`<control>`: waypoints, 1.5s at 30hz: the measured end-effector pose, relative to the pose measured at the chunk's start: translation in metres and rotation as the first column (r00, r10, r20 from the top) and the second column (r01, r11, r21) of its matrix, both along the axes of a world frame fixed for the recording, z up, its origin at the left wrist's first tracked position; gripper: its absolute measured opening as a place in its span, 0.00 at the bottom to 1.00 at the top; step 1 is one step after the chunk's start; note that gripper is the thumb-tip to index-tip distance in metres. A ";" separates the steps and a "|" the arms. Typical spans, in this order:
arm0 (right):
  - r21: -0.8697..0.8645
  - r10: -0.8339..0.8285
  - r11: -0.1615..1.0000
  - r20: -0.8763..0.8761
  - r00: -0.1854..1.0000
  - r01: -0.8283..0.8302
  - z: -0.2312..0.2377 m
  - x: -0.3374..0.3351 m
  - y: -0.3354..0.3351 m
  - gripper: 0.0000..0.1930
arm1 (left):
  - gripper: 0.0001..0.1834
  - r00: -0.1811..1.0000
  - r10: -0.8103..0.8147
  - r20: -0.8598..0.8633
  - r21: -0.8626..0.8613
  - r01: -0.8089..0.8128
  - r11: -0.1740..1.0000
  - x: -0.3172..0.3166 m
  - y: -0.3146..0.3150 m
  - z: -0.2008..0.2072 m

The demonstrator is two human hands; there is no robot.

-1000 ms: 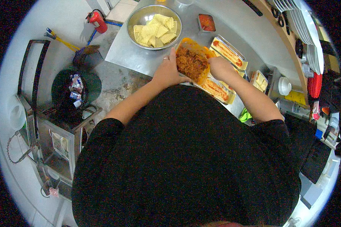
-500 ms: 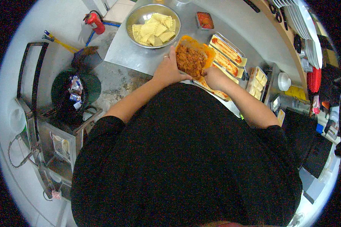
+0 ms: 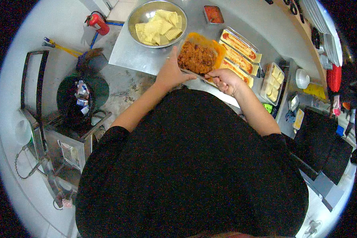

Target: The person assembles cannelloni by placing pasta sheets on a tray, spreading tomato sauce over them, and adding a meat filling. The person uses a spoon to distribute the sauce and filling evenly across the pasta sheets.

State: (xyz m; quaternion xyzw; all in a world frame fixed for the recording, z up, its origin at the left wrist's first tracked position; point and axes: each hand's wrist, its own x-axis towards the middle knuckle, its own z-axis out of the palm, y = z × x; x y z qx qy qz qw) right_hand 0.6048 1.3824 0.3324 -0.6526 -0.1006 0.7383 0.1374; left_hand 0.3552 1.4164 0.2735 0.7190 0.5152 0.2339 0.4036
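My left hand (image 3: 171,71) grips the left side and near edge of a clear rectangular tub (image 3: 223,48), tilted over the near side of the steel table. Reddish-brown minced meat sauce (image 3: 197,57) fills the tub, and orange smears coat its far wall. Closed at the tub's near right corner, my right hand (image 3: 228,80) pinches something thin at the sauce's edge; its kind is hard to make out. Just beyond, a metal tray (image 3: 259,56) holds long pasta sheets (image 3: 237,55) striped with red sauce. The tub and my right hand partly cover the sheets.
A steel bowl (image 3: 133,29) of ridged pasta sheets (image 3: 158,27) stands at the far left of the table (image 3: 125,55). A small container of red sauce (image 3: 214,15) sits at the back. To the right lies a tray of pale filled pieces (image 3: 273,83).
The tub is turned so more of the sauce surface shows. My right hand has shifted toward the tub's near edge, its curled fingers now more visible. The whole view has shifted slightly.
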 end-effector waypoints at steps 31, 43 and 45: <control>-0.054 0.266 -0.012 0.962 -0.055 -0.998 0.052 0.062 0.050 0.11 | 0.76 0.983 0.089 -0.160 0.058 -0.080 0.995 0.022 -0.016 0.014; -0.071 0.194 -0.064 0.978 -0.082 -0.995 0.042 0.043 0.053 0.11 | 0.63 0.959 0.185 -0.214 0.292 -0.118 0.949 0.016 -0.021 0.017; -0.085 0.182 -0.088 0.978 -0.100 -0.993 0.054 0.053 0.054 0.11 | 0.62 0.973 0.142 -0.180 0.208 -0.103 0.973 0.017 -0.015 0.023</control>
